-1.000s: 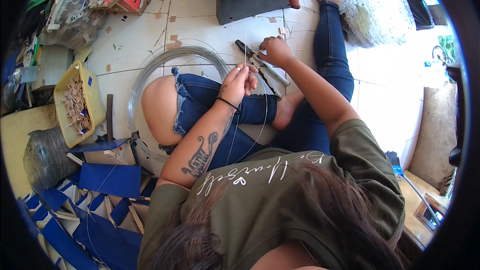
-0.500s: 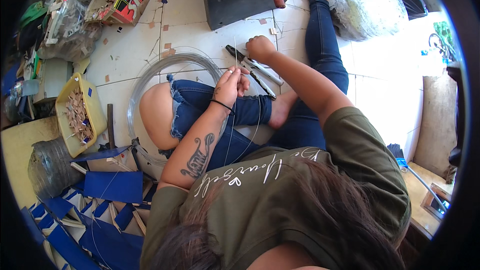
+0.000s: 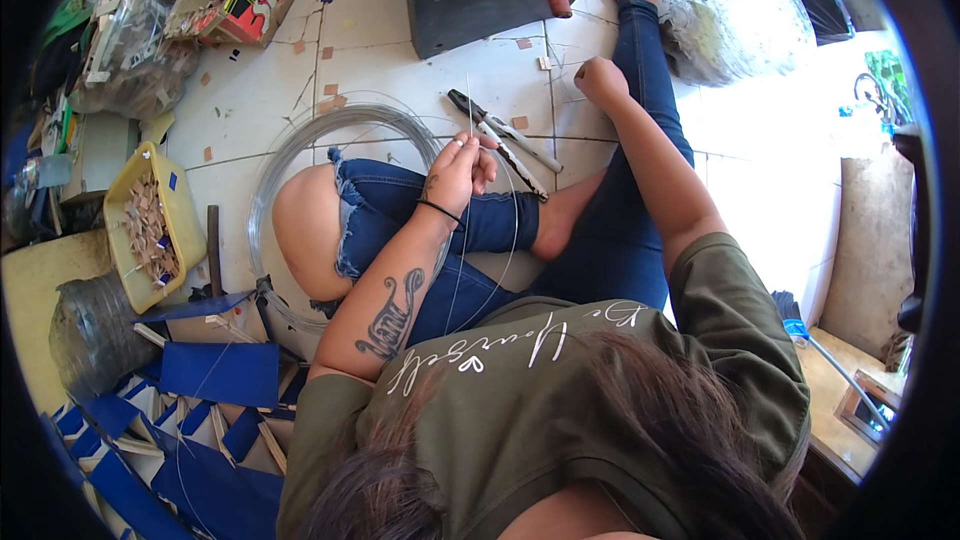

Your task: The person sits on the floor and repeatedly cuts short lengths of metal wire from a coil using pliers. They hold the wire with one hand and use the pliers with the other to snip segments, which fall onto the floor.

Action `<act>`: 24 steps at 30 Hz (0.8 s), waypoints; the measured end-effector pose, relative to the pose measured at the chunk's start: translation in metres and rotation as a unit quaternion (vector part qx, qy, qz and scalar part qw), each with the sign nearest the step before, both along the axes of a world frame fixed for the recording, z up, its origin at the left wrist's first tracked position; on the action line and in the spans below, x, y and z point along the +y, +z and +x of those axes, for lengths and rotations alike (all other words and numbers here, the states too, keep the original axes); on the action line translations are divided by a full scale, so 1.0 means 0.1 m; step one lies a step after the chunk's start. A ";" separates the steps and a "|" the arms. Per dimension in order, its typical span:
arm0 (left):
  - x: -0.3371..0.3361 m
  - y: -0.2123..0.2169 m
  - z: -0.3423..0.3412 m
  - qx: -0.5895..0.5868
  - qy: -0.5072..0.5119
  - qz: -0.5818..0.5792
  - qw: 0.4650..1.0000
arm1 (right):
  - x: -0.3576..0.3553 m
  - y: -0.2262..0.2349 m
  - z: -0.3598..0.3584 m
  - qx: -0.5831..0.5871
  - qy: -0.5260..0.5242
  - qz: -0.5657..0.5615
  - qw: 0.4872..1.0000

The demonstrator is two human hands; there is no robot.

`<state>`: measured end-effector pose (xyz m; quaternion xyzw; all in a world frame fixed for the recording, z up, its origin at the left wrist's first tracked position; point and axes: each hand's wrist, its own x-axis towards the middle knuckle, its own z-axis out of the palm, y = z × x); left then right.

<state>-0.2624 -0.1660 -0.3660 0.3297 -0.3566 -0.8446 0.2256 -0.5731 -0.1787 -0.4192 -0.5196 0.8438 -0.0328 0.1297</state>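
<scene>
"What's on the left?"
"The wire coil arcs at ten o'clock from the left hand, around the bent knee; that hand pinches a thin wire strand pointing to twelve."
"And rightward?"
"The pliers lie on the tile floor at two o'clock, in neither hand. Farther out that way, the right hand has just swung away from them, clenched; I can't tell whether anything's inside."
"Meaning?"
"Only the left seems to be steadying the strand now."
</scene>
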 end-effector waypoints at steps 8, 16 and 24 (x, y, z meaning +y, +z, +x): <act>-0.01 0.00 0.02 0.002 0.001 0.005 1.000 | -0.18 -0.11 0.11 0.038 0.186 -0.011 0.982; 0.00 0.00 0.01 0.011 -0.005 -0.010 1.000 | 0.28 0.01 0.23 -0.021 0.157 0.123 0.980; 0.00 0.01 0.04 0.008 0.002 -0.011 1.000 | 0.43 0.00 0.57 0.091 0.264 0.052 0.959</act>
